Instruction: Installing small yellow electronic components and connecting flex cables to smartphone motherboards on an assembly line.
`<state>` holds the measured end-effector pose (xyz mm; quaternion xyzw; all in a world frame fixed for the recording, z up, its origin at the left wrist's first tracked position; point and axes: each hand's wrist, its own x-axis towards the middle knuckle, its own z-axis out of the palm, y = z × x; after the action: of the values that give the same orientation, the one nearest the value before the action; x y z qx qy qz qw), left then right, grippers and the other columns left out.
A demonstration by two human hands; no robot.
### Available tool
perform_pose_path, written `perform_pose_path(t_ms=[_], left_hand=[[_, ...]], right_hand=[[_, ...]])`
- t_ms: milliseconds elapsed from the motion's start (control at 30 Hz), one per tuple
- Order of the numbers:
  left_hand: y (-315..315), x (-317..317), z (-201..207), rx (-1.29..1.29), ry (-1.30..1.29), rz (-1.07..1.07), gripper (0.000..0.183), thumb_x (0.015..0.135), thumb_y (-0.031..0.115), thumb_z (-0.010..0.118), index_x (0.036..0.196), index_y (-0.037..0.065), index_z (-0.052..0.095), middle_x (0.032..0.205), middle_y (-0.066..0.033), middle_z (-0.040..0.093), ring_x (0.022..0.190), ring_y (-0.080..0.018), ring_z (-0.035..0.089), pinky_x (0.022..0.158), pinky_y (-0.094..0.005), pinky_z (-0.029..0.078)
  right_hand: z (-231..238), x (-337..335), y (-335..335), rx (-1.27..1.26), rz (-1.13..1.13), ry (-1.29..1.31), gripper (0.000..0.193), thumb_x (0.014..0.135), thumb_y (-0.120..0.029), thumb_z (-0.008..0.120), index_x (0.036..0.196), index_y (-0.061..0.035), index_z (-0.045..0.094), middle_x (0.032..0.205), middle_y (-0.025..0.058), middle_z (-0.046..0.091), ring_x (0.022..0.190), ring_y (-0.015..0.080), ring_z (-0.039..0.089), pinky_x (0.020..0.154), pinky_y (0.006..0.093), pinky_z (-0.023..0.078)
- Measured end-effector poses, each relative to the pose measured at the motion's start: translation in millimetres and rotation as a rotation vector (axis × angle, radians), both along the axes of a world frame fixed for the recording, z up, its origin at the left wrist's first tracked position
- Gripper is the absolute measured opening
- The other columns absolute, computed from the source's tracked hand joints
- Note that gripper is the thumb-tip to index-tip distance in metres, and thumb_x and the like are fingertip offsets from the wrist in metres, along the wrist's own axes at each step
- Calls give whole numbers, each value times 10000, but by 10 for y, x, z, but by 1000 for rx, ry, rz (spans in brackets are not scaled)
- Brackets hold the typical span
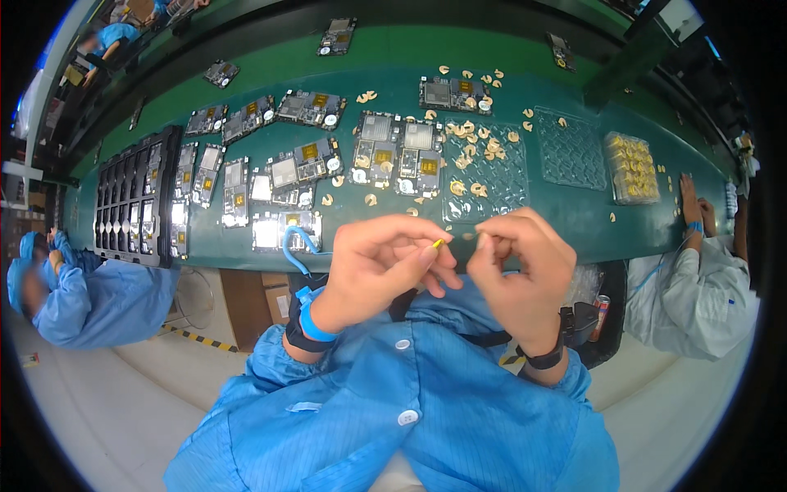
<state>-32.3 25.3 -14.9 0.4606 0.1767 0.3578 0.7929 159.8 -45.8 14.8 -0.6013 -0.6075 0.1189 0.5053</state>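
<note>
Yellow piece [438, 243], small and bright, in the head view: it sits at the fingertips of the left hand [379, 258], near the middle of the picture, toward the body-side edge of the green table [567, 223]. The left thumb and forefinger are nearly closed on it, the other fingers loosely curled. The right hand [526, 266] is just beside, not touching it, thumb and forefinger pinched together; whether they grip anything is too small to tell. Beyond lie a clear plastic tray [510, 199] bearing tan pieces [470, 151], and several circuit boards [375, 150]. So slight a piece probably handles best with a light pinch at its edges, both hands steady and close. Its visible long axis slants gently, the upper end pointing toward the right fingertips; which end is its front cannot be told.
</note>
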Motion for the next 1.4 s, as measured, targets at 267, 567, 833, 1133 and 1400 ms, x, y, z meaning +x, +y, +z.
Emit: perform_pose_path(t_ms=[267,567,833,1133,1400], left_hand=[[-83,162,-6,576,345,373,328,926,1,787,1235,-42,687,983,-157,781,935,-257,799,740,-314,649],[-37,341,-9,1189,541,644,381,809,94,910,1158,50,763,923,-111,794,815,-254,790,705,-319,623],[146,212,-17,1386,392,550,425,820,62,886,1181,-72,706,956,-165,773,809,-278,777,657,-362,635],[152,193,114,1011,481,377,336,890,23,808,1221,35,752,939,-142,781,788,-267,766,683,-339,606],[139,210,99,1002,540,196,414,929,-51,691,1336,-22,622,972,-244,718,857,-424,725,707,-450,577]], right_hand=[[-211,857,-423,-526,-513,-43,163,1003,-117,718,930,28,707,686,93,638,606,130,567,568,332,436],[7,184,-79,-373,268,832,169,1011,-25,698,1154,59,732,939,54,663,664,72,599,519,225,430],[-5,261,98,-607,376,1119,126,1016,-73,716,1068,41,711,807,41,658,567,55,513,464,236,398],[-112,247,161,-540,361,1058,110,1004,-58,727,1032,47,708,894,39,683,585,47,555,465,216,414],[-78,244,99,-182,217,137,120,907,12,754,1026,15,732,968,87,679,613,85,601,533,256,452]])
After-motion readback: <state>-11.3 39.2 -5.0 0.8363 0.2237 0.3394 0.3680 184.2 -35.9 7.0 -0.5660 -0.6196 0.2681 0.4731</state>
